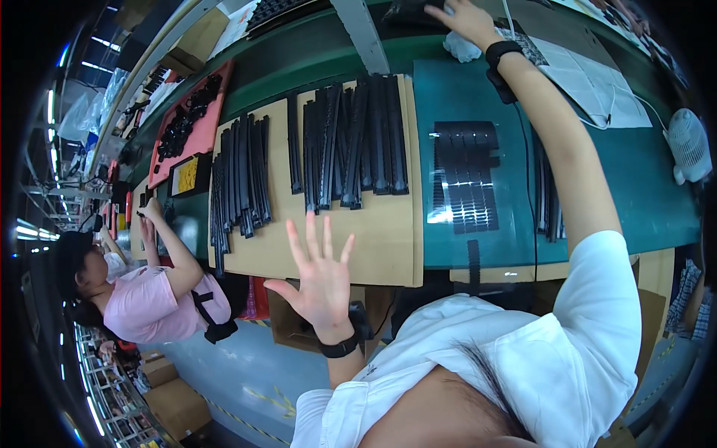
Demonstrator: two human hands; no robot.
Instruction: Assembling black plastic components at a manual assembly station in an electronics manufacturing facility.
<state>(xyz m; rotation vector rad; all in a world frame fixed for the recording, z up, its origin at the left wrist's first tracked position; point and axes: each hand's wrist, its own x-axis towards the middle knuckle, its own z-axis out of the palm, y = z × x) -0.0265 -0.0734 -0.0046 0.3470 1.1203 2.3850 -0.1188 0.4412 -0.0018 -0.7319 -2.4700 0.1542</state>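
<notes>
My left hand (321,280) is raised over the near edge of the cardboard sheet (373,243), palm up to view and fingers spread, holding nothing. Just beyond its fingertips lie long black plastic strips (355,142), side by side in a bundle. A second bundle of black strips (240,172) is to the left. At the far edge of the view, my right hand (467,22) reaches out with fingers stretched beside a dark object (414,13); whether it touches that is unclear. A crumpled clear plastic piece (461,48) sits under my right wrist.
Short black strips in rows (464,175) lie on the green mat (511,250). A cable (529,187) runs across it. A white fan (688,145) stands far right. Left are a pink tray (190,119) of black parts and a co-worker in pink (146,302). A metal post (361,33) rises at the back.
</notes>
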